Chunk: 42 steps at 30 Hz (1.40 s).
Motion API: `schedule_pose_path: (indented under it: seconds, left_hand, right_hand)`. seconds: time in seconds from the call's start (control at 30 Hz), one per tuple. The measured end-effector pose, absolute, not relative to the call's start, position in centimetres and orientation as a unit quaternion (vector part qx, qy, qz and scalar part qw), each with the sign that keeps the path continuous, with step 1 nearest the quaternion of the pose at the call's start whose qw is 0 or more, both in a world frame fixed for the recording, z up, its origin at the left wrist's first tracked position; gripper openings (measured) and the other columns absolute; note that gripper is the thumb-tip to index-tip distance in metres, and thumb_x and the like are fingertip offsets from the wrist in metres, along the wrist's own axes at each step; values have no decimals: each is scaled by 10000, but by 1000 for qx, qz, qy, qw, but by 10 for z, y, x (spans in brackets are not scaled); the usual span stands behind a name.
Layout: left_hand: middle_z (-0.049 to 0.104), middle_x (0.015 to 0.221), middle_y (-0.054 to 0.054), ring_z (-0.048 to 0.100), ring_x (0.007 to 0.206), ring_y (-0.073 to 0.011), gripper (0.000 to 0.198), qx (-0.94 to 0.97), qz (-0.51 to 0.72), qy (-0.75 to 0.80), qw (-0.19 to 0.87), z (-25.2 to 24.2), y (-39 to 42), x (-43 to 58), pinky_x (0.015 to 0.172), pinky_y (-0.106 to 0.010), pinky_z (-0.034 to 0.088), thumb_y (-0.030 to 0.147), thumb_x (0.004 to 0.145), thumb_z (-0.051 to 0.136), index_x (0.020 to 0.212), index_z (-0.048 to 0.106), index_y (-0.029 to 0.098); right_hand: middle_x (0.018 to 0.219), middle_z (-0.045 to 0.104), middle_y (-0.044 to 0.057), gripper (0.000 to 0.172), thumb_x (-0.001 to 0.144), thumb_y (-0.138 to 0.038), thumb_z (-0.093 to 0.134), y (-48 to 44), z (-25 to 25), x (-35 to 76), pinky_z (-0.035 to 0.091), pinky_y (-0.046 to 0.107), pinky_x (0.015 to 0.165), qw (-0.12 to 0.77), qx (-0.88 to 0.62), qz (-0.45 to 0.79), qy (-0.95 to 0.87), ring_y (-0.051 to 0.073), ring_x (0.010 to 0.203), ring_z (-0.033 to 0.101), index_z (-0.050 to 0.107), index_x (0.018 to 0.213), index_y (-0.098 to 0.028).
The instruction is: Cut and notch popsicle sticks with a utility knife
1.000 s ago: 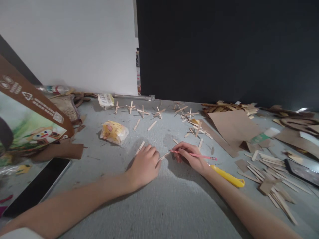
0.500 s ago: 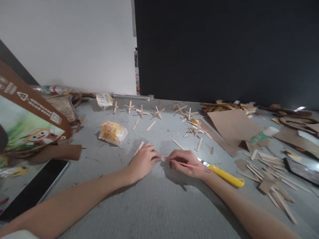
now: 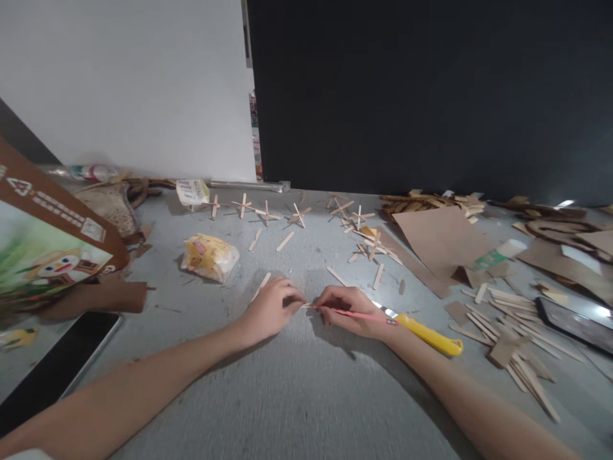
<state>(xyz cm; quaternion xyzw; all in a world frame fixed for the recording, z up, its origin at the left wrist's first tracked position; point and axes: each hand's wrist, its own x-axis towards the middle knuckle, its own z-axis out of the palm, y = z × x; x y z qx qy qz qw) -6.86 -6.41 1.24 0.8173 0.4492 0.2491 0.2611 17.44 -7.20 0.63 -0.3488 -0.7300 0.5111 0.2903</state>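
My right hand (image 3: 348, 311) grips a thin pink pencil (image 3: 366, 315), its tip pointing left toward my left hand. My left hand (image 3: 269, 312) pinches a small pale piece of wooden stick (image 3: 305, 306) at its fingertips, and the pencil tip meets it or lies very close. Fingers partly cover that small piece. Just right of my right hand lies a knife with a yellow handle (image 3: 431, 333), its blade partly hidden behind the hand. Another wooden stick (image 3: 261, 285) lies behind my left hand.
Several crossed-stick pieces (image 3: 266, 213) stand along the back. A yellow-printed packet (image 3: 209, 257) sits left of centre. Loose craft sticks (image 3: 531, 383) and cardboard (image 3: 440, 246) are at right. One phone (image 3: 57, 367) lies left, another (image 3: 575, 324) right, and a brown printed bag (image 3: 52, 236) stands far left.
The view has shifted slightly, so most things appear a little further left. Both hands keep nearly the same pose, with the pencil still in my right hand.
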Motion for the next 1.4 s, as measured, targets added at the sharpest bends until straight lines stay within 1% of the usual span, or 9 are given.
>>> schedule_pose_path:
  seconds: [0.1, 0.2, 0.47, 0.6, 0.77, 0.93, 1.1, 1.23, 1.4]
  left_hand:
    - [723, 861, -48, 652, 927, -233, 150, 817, 246, 451, 261, 11, -62, -70, 855, -382, 505, 226, 973, 689, 892, 816, 232]
    - [729, 865, -44, 658, 947, -233, 152, 825, 244, 437, 263, 9, -60, -71, 884, -388, 517, 219, 965, 695, 879, 816, 247]
    - [727, 877, -37, 660, 940, -227, 134, 824, 233, 439, 272, 12, -59, -70, 878, -370, 510, 166, 934, 723, 885, 821, 244]
    - [723, 878, -34, 655, 935, -226, 139, 824, 233, 438, 273, 12, -59, -70, 873, -367, 507, 153, 927, 723, 876, 817, 241]
    - [717, 855, -35, 654, 926, -226, 126, 825, 238, 434, 273, 11, -59, -70, 881, -369, 507, 163, 927, 732, 869, 817, 235]
    - [718, 859, -38, 646, 910, -216, 128, 824, 237, 436, 273, 11, -58, -69, 862, -351, 496, 148, 923, 736, 880, 827, 228]
    - [721, 858, -37, 643, 915, -210, 146, 821, 238, 439, 277, 13, -59, -69, 866, -335, 480, 113, 911, 745, 872, 831, 224]
    - [722, 864, -36, 642, 908, -211, 137, 817, 236, 444, 283, 13, -59, -69, 859, -337, 475, 111, 906, 756, 875, 832, 221]
    - [722, 860, -38, 642, 917, -213, 138, 817, 239, 442, 282, 13, -59, -68, 870, -343, 472, 116, 908, 750, 871, 829, 222]
  right_hand:
    - [692, 654, -7, 233, 923, -429, 696, -71, 5, 173, 435, 227, 515, 293, -356, 492, -739, 113, 567, 546, 721, 939, -198]
    - [682, 633, -17, 173, 911, -372, 684, -70, 3, 173, 409, 226, 511, 292, -362, 473, -748, 105, 562, 506, 717, 905, -202]
    - [680, 639, -24, 108, 902, -301, 660, -70, 3, 172, 399, 224, 534, 290, -355, 478, -749, 106, 573, 513, 709, 876, -208]
    - [676, 618, -28, 122, 906, -305, 648, -69, 1, 172, 383, 224, 532, 292, -353, 487, -744, 103, 574, 495, 703, 863, -205]
    - [778, 688, 7, 148, 929, -325, 651, -69, 2, 172, 423, 232, 563, 290, -333, 483, -756, 113, 621, 545, 728, 914, -199]
    - [719, 644, -10, 151, 923, -336, 663, -69, 0, 173, 391, 226, 537, 295, -345, 477, -753, 105, 589, 501, 697, 868, -199]
    - [806, 701, 26, 193, 940, -381, 669, -68, -3, 173, 426, 238, 568, 291, -332, 475, -761, 119, 634, 551, 716, 904, -197]
    - [731, 655, -3, 203, 939, -394, 671, -69, -1, 172, 406, 232, 542, 290, -349, 468, -758, 112, 596, 518, 699, 871, -205]
    - [807, 702, 18, 184, 937, -367, 654, -69, -1, 171, 433, 232, 573, 284, -340, 468, -765, 114, 642, 556, 716, 903, -196]
